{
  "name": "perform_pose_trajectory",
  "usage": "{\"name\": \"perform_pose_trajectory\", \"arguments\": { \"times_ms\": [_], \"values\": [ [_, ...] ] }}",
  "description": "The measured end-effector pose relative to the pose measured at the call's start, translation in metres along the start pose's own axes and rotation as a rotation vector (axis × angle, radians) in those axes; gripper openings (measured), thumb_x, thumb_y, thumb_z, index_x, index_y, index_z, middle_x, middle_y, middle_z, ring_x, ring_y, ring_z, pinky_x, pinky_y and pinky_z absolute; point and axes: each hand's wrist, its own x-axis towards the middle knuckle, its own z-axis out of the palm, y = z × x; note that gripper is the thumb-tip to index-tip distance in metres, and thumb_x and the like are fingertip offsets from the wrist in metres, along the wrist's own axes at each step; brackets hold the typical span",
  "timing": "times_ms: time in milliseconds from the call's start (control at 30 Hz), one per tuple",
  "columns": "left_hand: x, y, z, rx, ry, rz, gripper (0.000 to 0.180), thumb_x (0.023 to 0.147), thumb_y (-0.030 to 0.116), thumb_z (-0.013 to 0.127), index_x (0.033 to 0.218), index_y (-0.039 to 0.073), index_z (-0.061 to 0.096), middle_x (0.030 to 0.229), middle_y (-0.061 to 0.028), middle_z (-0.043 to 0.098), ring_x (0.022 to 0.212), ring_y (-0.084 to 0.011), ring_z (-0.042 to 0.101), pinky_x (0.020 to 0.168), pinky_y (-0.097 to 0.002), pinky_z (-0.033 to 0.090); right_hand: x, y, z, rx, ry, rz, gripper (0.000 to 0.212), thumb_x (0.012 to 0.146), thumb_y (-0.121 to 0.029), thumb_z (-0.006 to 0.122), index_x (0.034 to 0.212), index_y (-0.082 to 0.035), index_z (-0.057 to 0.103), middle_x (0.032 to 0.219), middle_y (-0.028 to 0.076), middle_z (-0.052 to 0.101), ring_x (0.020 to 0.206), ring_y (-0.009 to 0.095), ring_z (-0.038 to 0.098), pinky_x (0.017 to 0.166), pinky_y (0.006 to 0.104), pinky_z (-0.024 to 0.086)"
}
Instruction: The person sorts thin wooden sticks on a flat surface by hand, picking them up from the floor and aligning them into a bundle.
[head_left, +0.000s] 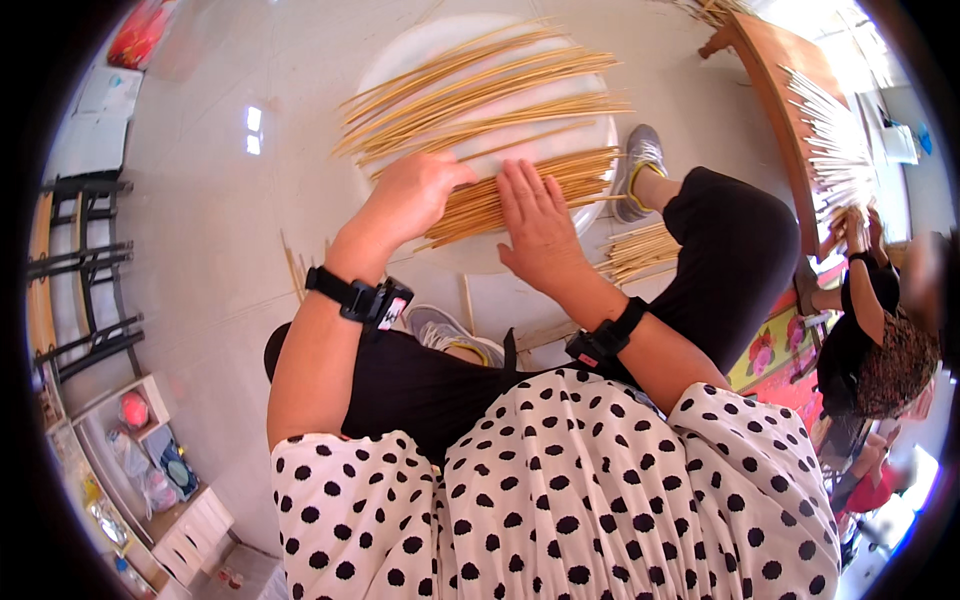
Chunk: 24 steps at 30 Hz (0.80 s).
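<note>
Several loose rows of thin straw-coloured sticks (480, 95) lie across a round white tabletop (400, 60) in front of me. Along the near side is a denser bundle of the same sticks (590, 180). My right hand (540, 220) rests flat on this bundle, fingers stretched out and slightly apart. At the bundle's left part my left hand (415, 190) is closed, its fingers curled with the tips against the sticks. What it pinches is hidden. A single stick (540, 138) lies between the bundle and the farther rows, close to the left hand's fingertips.
More sticks (640, 252) lie low beside my right knee. At right, a wooden table (790, 90) bears pale sticks (835, 140), handled by another person (880, 320). Folded black-framed furniture (85, 270) and a shelf unit (150, 480) stand at left.
</note>
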Motion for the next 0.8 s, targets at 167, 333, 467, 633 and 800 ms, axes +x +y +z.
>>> {"name": "perform_pose_trajectory", "arguments": {
  "times_ms": [167,333,467,633,800],
  "values": [
    [0.0,-0.018,-0.011,-0.024,0.102,-0.026,0.02,0.087,-0.001,0.062,0.101,0.006,0.074,0.091,-0.0128,0.069,0.084,-0.0353,0.066,0.074,-0.042,0.054,0.001,-0.002,-0.004,-0.026,0.012,-0.009,0.086,0.071,-0.011,0.071,0.15,0.005,0.039,0.159,0.02,0.036,0.15,0.034,0.031,0.121,0.0506,0.025],
    [-0.009,-0.021,-0.03,0.0,0.206,-0.114,0.02,0.088,0.0,0.06,0.1,0.007,0.074,0.092,-0.0112,0.068,0.083,-0.0344,0.066,0.073,-0.0425,0.054,-0.001,0.0,-0.005,-0.047,-0.022,0.003,0.089,0.07,-0.013,0.074,0.15,0.004,0.039,0.16,0.019,0.035,0.151,0.034,0.029,0.121,0.0509,0.025],
    [-0.023,-0.011,-0.022,-0.01,0.147,-0.09,0.02,0.088,0.0,0.06,0.1,0.007,0.074,0.092,-0.0105,0.067,0.084,-0.0338,0.066,0.072,-0.0427,0.054,-0.001,-0.001,-0.005,-0.041,-0.027,0.006,0.09,0.07,-0.013,0.075,0.15,0.004,0.039,0.16,0.019,0.035,0.152,0.034,0.029,0.121,0.0509,0.025],
    [-0.03,0.006,-0.004,0.043,0.053,-0.075,0.021,0.087,-0.001,0.06,0.102,0.005,0.073,0.092,-0.01,0.065,0.084,-0.0329,0.066,0.071,-0.0423,0.054,0.0,0.0,-0.003,-0.038,-0.018,0.003,0.089,0.07,-0.013,0.074,0.15,0.004,0.039,0.16,0.019,0.035,0.152,0.034,0.029,0.121,0.0509,0.025],
    [-0.033,0.006,0.0,0.04,0.056,-0.074,0.023,0.086,-0.002,0.059,0.103,0.004,0.073,0.092,-0.0102,0.064,0.083,-0.0329,0.066,0.071,-0.0428,0.055,0.0,-0.001,-0.004,-0.044,-0.015,0.008,0.089,0.069,-0.013,0.074,0.149,0.004,0.039,0.16,0.019,0.035,0.152,0.034,0.029,0.121,0.0508,0.025]
  ]
}}
